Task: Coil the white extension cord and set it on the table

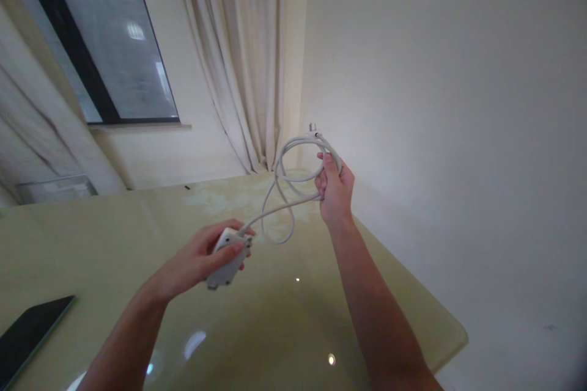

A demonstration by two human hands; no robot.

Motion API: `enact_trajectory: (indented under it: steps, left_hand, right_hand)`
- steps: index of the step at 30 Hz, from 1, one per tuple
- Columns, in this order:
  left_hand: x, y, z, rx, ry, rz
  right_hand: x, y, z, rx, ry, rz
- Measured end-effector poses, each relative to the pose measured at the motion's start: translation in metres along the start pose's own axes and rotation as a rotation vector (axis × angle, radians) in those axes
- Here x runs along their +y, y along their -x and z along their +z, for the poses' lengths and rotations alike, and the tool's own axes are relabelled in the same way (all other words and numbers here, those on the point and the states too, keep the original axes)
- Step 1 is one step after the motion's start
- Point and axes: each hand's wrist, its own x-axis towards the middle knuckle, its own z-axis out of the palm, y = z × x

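My left hand (208, 259) is closed around a small white power strip (225, 266), held above the glossy yellow-green table (284, 317). A white cable (279, 195) runs from the strip up to my right hand (334, 189). That hand is closed on several coiled loops of the cable, raised higher and farther away. The plug (314, 130) sticks out at the top of the coil.
A dark flat tablet (32, 333) lies at the table's left edge. Beyond the table hang cream curtains (238, 61) beside a window (114, 43). A plain white wall (435, 104) fills the right side. The table's right corner is rounded.
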Motion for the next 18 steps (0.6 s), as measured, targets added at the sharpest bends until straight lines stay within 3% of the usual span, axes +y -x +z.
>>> enact_trajectory:
  steps: [3,7,12,15,18]
  left_hand:
    - [0.004,-0.005,0.021,-0.15,-0.013,0.024]
    - [0.007,-0.015,0.048,-0.209,-0.015,0.079]
    - [0.012,-0.014,0.046,-0.228,0.015,0.098]
    - [0.021,-0.009,0.037,-0.134,-0.02,0.151]
    - [0.029,-0.005,0.032,0.173,-0.012,0.244]
  right_hand:
    - [-0.003,0.002,0.003,-0.019,-0.044,0.062]
    - [-0.004,0.011,0.013,-0.114,-0.094,0.117]
    - [-0.009,0.025,0.025,-0.222,-0.154,0.153]
    - [-0.012,0.032,0.03,-0.27,-0.157,0.186]
    - [-0.014,0.039,0.036,-0.313,-0.153,0.212]
